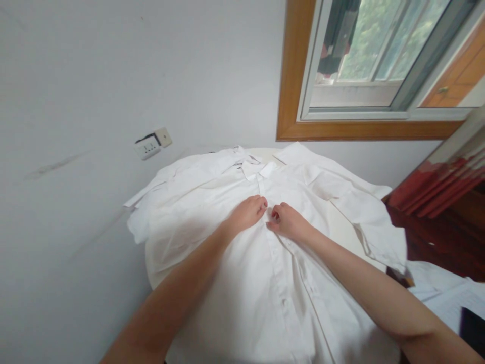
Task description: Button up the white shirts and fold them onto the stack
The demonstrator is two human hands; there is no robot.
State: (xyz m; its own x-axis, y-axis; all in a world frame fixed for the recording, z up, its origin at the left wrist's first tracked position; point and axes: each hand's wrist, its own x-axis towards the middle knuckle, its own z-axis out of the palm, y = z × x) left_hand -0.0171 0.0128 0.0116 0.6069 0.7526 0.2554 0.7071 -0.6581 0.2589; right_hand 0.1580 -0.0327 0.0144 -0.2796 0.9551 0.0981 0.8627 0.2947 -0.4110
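Note:
A white button-front shirt (pixel 227 283) is spread over a round cream table (pixel 343 222), its collar at the far side and its sleeves out to both sides. My left hand (pixel 248 212) is closed on the front placket below the collar. Just to its right, my right hand (pixel 288 221) has curled fingers and a thumb at the placket edge, closed on the fabric. The fingertips of both hands are close together, and what lies between them is partly hidden. Below the hands the shirt front hangs apart, with the two placket edges side by side.
A white wall (pixel 94 76) with a power socket (pixel 148 147) borders the table at the left and back. Above right is a wood-framed window (pixel 295 129). A red and white curtain (pixel 435 177) hangs at the right. Papers (pixel 454 303) and a dark object (pixel 472 326) lie lower right.

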